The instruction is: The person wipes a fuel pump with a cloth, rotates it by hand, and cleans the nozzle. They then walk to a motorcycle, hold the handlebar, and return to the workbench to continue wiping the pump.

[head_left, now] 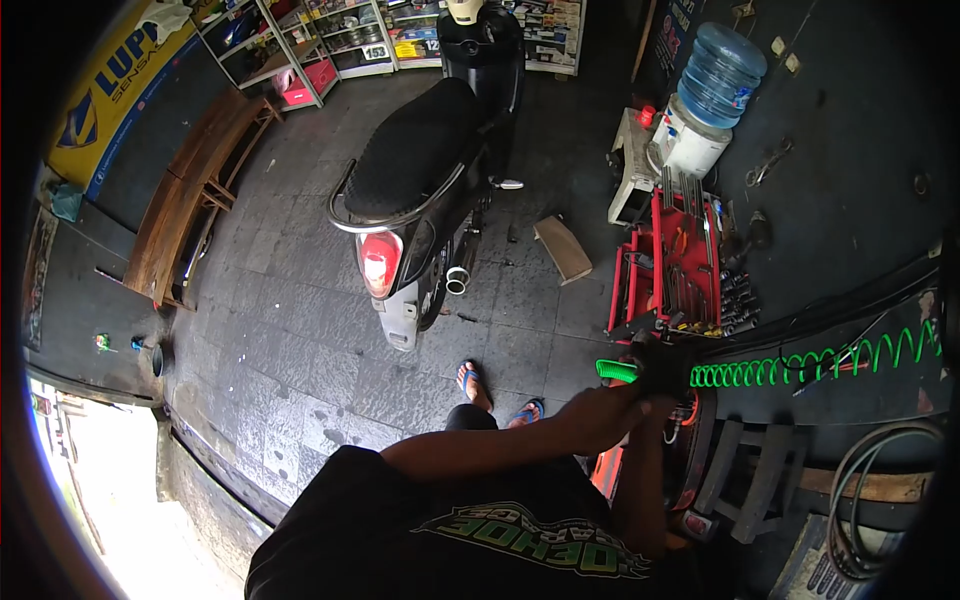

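Note:
My left hand and my right hand meet in front of me at the red tool trolley. Both are closed at a dark shape in deep shadow, and I cannot make out what it is. A bright green coiled air hose shows on both sides of that shape: bunched tight to its left, stretching toward the wall on its right. My fingers are mostly lost in the dark. Hand tools and sockets lie in and beside the trolley.
A black scooter stands ahead, its tail toward me. A wooden block lies on the floor. The water dispenser is beyond the trolley. A wooden bench runs along the left. Grey hoses hang at right, near a dark stool.

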Tool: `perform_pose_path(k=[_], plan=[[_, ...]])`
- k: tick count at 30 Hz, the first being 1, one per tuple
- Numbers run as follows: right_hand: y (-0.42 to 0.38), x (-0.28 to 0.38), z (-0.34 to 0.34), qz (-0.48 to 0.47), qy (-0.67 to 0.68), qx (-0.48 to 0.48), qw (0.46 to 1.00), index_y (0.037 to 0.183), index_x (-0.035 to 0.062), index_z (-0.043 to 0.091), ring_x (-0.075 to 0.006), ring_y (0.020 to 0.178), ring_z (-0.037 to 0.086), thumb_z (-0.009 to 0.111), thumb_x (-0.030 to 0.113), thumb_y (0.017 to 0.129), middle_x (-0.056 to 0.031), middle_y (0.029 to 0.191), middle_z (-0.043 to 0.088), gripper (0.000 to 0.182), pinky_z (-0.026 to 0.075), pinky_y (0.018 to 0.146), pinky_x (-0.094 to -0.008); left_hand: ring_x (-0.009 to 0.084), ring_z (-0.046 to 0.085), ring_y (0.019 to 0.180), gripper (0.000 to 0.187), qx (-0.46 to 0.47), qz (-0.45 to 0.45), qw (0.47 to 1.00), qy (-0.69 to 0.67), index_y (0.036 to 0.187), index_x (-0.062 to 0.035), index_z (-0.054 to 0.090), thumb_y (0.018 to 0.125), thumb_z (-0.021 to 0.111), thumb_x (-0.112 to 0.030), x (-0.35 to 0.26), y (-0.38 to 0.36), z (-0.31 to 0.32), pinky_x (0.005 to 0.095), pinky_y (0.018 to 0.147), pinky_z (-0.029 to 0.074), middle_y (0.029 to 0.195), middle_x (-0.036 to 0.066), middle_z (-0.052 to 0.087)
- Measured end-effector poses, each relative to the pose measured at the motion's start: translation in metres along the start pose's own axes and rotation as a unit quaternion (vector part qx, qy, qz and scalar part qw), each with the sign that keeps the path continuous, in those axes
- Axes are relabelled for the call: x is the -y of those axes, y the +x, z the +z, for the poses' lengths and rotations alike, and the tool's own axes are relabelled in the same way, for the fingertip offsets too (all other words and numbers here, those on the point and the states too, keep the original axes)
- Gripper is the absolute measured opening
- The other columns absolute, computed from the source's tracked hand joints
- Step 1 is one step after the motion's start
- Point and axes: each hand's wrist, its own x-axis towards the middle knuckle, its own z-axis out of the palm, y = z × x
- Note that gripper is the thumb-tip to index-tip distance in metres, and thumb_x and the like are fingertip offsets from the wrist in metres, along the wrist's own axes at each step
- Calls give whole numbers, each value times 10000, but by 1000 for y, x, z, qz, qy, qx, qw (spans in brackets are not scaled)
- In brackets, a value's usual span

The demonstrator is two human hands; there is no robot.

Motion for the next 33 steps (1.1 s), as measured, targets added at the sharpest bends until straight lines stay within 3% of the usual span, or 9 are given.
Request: perform_pose_path(k=[1,6,8,11,15,18,24,28,33], plan=[[8,2,-6,72,-263,75,959,1246,61,496,-165,987,576,464,283,1002,-51,1092,558,332,483,882,-316,246,663,941,635,0,3,1000,1,1273,23,534,1012,359,-528,-9,-1,-14,385,847,513,1001,157,675],[-33,-3,72,-78,-333,-39,939,971,24,463,-197,818,534,349,323,1046,-75,814,462,328,437,766,-281,105,551,502,477,14,18,875,-483,800,-9,622,1013,467,-407,-3,20,-16,244,480,427,562,52,559],[-35,0,74,-115,-352,-75,926,902,15,454,-204,776,524,321,333,1057,-81,744,438,378,426,737,-272,111,557,525,408,-101,79,889,-440,817,-9,626,999,514,-357,2,23,-12,250,504,438,603,57,576],[-37,22,66,-204,-463,-42,862,933,38,567,-245,729,540,685,234,807,-71,800,534,261,432,575,-374,115,581,605,286,-306,161,867,-360,852,-6,633,974,586,-260,6,22,-13,260,568,460,702,66,611],[-38,69,55,-163,-521,21,838,931,53,551,-354,783,555,641,196,797,-144,904,555,216,432,637,-459,115,610,796,210,-440,173,880,-47,986,9,645,946,636,-197,14,20,-48,278,699,484,864,66,642],[-39,72,44,-196,-402,52,893,925,39,562,-373,815,567,630,184,803,-147,898,553,201,432,665,-489,138,621,911,292,-169,16,956,-240,1113,7,631,932,656,-221,20,8,-53,293,799,497,964,72,672],[-36,101,40,-179,-319,69,928,1072,9,566,-382,932,607,558,185,876,-200,1007,602,263,474,783,-463,180,619,1050,384,-51,-1,954,-297,1182,16,615,903,693,-236,19,-2,-58,318,943,475,1130,135,669],[-30,114,41,-134,-232,117,956,1105,15,578,-374,968,617,532,177,891,-201,1048,618,272,482,816,-451,170,624,1008,363,-71,-12,933,-352,1131,21,630,900,701,-249,16,-8,-64,313,892,490,1067,132,683],[-19,83,10,-178,-521,156,820,1038,5,591,-374,954,603,585,167,869,-180,1037,616,234,484,796,-432,113,579,712,351,-257,-45,923,-281,955,16,646,859,747,-306,32,-7,-76,282,651,475,775,74,654]])
